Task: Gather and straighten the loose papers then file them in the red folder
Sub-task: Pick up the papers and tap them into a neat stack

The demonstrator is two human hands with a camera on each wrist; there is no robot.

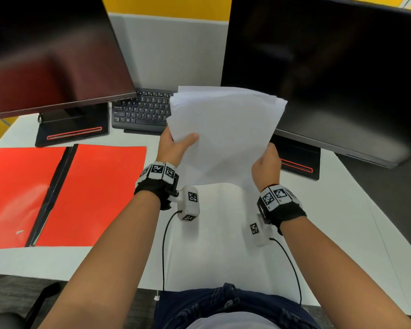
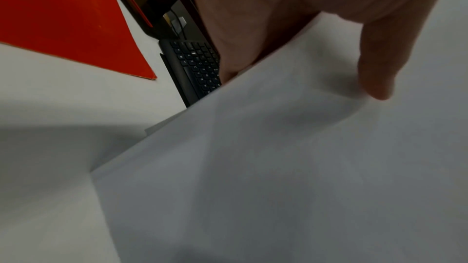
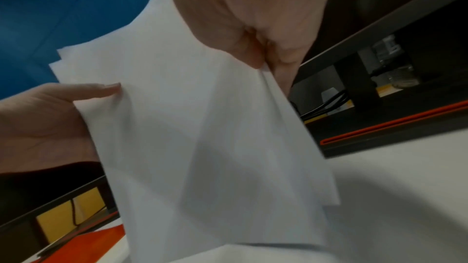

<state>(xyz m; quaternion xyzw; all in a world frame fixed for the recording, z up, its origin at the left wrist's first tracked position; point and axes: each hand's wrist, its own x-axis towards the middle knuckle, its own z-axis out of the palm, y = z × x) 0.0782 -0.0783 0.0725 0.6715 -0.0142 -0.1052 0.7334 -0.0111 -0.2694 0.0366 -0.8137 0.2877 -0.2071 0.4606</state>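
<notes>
The papers (image 1: 226,134) stand lifted just right of the open red folder (image 1: 64,195), left hand (image 1: 176,146) and right hand (image 1: 266,167) each pinching 1 side edge. Light, floppy, probably slippery; side grips suit.

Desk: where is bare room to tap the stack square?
Bare white desk lies between the red folder and the person's lap, below the papers held by the left hand and right hand. Another sheet lies there too. The back is crowded: keyboard, monitor stands.
</notes>
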